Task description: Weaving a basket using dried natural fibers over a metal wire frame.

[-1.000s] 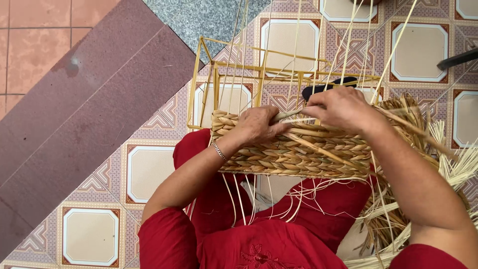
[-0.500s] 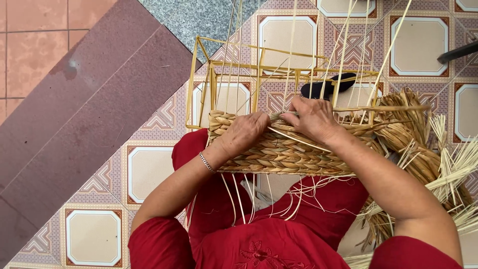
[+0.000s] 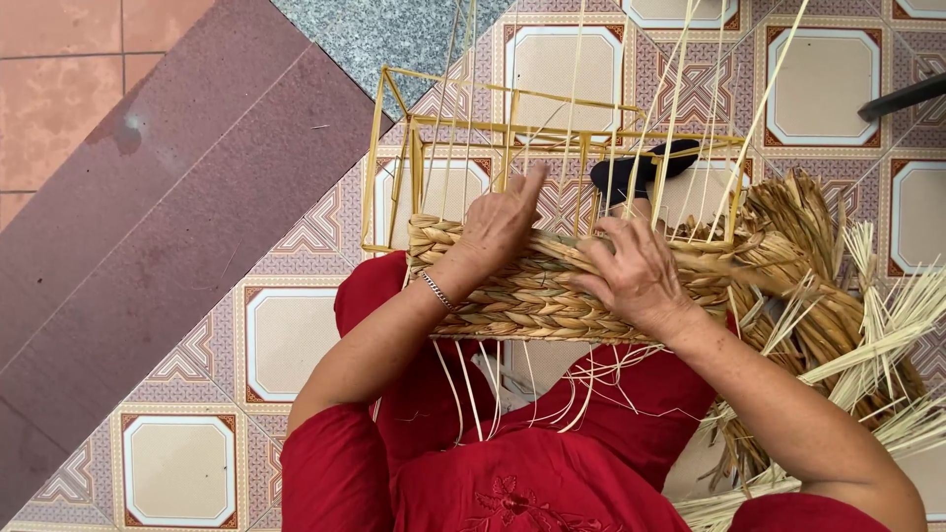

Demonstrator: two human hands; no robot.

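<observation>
- Half-woven basket resting on the lap, against red clothing, its woven band of braided straw wrapped round the near side of a yellow wire frame.
- Left hand laid over the top edge of the band — fingers spread and pressing down, not clenched, nothing gripped that can be seen.
- Right hand curled over the braided strand at the rim, fingers pinching it against the row below.
- Thin upright stakes rising through the frame; loose ends dangling beneath the band.
- Bundle of spare straw just beside the right forearm, on the patterned tile floor.
- Likely risks: slack in the strand if the pinch eases, leaving a gap in the row; a stake bent or snapped under the pressing palm; basket sliding off the lap, since nothing but the hands steadies it.
</observation>
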